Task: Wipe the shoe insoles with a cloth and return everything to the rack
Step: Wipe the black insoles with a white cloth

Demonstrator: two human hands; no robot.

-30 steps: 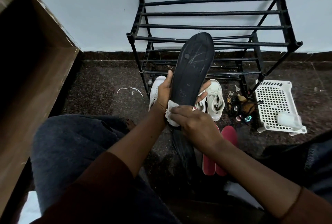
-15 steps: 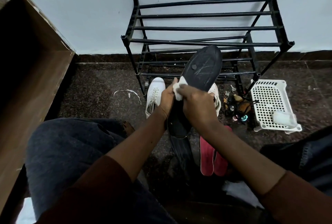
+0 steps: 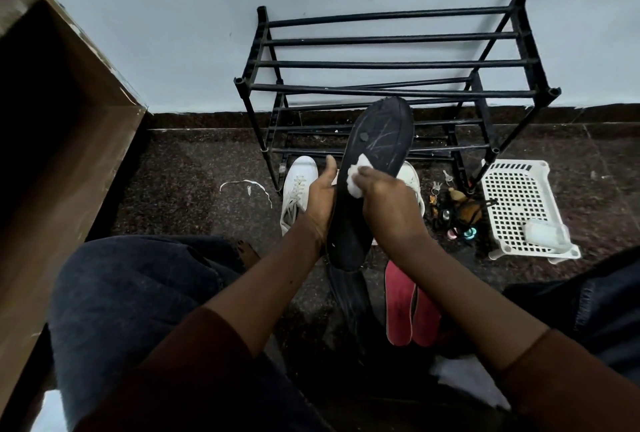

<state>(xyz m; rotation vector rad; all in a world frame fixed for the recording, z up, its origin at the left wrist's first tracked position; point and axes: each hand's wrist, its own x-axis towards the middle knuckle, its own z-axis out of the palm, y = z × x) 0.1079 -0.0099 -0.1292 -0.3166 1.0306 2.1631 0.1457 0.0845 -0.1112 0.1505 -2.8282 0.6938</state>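
A black insole (image 3: 379,140), scratched near its toe, stands tilted in front of me. My left hand (image 3: 320,197) grips its left edge from behind, thumb up. My right hand (image 3: 384,204) pinches a small white cloth (image 3: 356,177) and presses it on the insole's middle. A second black insole (image 3: 348,296) lies on the floor below. Two red insoles (image 3: 410,303) lie side by side to its right. A white shoe (image 3: 298,189) sits left of my hands; another white shoe (image 3: 412,175) shows behind my right hand. The black bar rack (image 3: 394,88) stands against the wall.
A white perforated basket (image 3: 519,203) with a white object in it sits right of the rack. Keys and small trinkets (image 3: 453,213) lie between shoe and basket. A brown wooden cabinet (image 3: 59,140) fills the left. A white strip (image 3: 247,185) lies on the dark floor. My knees frame the bottom.
My right hand slid the cloth from the insole's heel up to its middle. The insole came lower and tilted to the right, still in my left hand.
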